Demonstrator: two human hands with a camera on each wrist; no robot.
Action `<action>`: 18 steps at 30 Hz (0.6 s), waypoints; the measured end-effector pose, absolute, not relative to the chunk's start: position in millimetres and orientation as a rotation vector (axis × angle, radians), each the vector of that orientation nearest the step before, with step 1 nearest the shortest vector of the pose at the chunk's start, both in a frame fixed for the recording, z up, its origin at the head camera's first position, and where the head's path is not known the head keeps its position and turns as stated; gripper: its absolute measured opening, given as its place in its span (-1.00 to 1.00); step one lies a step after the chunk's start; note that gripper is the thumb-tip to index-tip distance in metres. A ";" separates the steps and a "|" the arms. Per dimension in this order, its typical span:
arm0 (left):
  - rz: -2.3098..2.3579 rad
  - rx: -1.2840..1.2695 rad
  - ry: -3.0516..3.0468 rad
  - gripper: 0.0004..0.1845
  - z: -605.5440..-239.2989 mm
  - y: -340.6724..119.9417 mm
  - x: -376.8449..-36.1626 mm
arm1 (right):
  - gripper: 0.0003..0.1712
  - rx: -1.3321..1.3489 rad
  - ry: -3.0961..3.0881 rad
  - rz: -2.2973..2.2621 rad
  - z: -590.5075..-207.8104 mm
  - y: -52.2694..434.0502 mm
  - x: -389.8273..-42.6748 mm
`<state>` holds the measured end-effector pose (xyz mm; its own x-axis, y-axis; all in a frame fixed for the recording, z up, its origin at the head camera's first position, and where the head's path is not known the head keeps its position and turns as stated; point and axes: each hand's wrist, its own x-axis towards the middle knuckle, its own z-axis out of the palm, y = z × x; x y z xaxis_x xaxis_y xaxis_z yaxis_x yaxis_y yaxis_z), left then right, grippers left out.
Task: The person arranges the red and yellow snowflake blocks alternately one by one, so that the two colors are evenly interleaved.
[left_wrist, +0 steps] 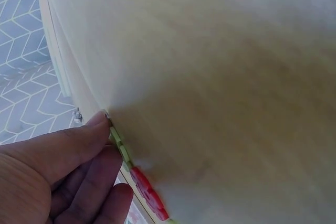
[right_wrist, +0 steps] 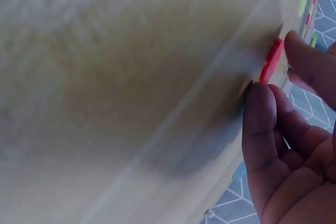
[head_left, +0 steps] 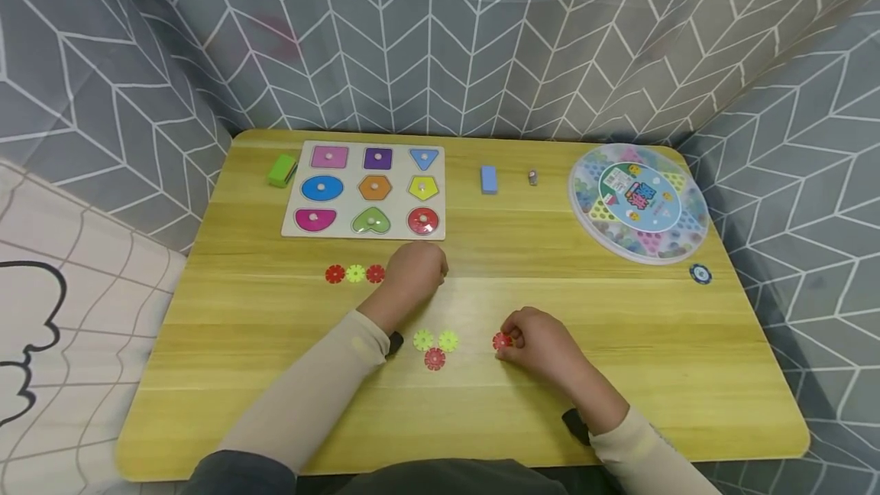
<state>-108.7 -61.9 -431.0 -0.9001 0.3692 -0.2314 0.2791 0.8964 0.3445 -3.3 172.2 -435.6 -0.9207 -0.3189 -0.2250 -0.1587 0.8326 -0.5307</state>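
My left hand (head_left: 415,272) is low over the table at the right end of a row of flower-shaped discs. In the left wrist view its thumb and a finger pinch a green flower-shaped disc (left_wrist: 120,148), beside a red one (left_wrist: 149,194). From above, the hand hides that green disc. Further right, my right hand (head_left: 543,346) holds a red flower-shaped disc (head_left: 501,341) by its edges, between thumb and finger, at the table surface (right_wrist: 271,60). Left of it lie two green discs (head_left: 448,341) and a red disc (head_left: 435,359) in a triangle.
Behind the left hand lies a shape puzzle board (head_left: 347,229), with a green block (head_left: 282,171) beside it. A blue block (head_left: 489,179), a small metallic item (head_left: 532,177), a round game board (head_left: 639,201) and a dark round chip (head_left: 700,274) lie to the right.
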 end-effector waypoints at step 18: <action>0.467 0.472 2.763 -0.87 -430.0 -63.2 -109.3 | -0.93 -0.202 2.525 -0.977 -434.2 173.5 -17.0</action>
